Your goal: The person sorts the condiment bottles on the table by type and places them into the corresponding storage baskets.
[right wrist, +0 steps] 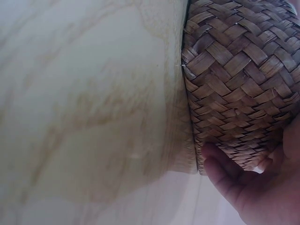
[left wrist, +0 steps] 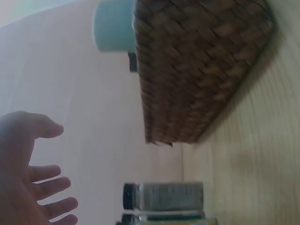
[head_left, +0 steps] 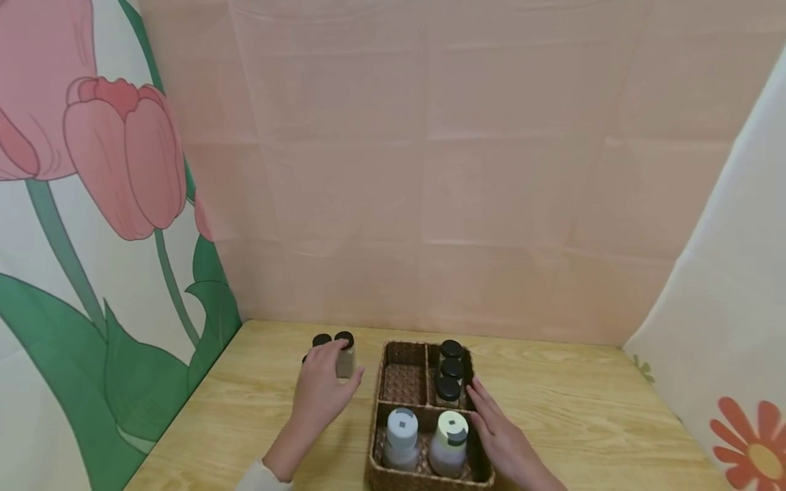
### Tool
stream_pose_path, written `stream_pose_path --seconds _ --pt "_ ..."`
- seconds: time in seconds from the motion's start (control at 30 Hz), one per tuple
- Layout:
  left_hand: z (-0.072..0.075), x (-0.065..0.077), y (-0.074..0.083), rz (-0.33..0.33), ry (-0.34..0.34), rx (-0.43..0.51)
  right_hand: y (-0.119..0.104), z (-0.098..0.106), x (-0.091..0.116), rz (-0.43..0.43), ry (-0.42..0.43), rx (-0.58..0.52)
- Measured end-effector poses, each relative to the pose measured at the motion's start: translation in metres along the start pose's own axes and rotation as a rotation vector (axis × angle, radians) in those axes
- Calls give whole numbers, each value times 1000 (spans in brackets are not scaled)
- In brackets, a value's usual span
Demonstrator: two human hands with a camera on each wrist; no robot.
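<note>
Left hand reaching forward, thumb spread well apart from gently bent fingers, forearm slanting up from the lower edge, pale sleeve near the wrist, right hand angled inward, fingers extended forward.

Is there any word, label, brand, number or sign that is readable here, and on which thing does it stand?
None can be read.
Black-capped jar: faint side print, too blurred.
Pale blue cap, pale yellow cap: dark marks, too small and blurred.
</note>
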State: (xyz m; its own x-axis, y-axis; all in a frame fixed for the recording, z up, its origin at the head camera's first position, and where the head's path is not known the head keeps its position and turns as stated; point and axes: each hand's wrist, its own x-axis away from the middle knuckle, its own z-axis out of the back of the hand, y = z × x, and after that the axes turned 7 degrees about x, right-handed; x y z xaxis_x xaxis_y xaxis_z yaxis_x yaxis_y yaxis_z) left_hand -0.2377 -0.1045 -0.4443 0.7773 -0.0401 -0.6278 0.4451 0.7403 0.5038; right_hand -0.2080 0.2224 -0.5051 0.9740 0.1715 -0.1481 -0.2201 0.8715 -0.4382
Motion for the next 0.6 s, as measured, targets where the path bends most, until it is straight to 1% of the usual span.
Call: stream_pose_path --seconds 0.17,0.4,0.6 --pt "5 6 -14 92 11 13 0 0 1 -6 -8 -1" --pt "11 13 -30 172 14 -4 -1 -1 2 -8 -3 4" --pt "11 17 -47 242 6 7 -2 -1 1 3 25 15"
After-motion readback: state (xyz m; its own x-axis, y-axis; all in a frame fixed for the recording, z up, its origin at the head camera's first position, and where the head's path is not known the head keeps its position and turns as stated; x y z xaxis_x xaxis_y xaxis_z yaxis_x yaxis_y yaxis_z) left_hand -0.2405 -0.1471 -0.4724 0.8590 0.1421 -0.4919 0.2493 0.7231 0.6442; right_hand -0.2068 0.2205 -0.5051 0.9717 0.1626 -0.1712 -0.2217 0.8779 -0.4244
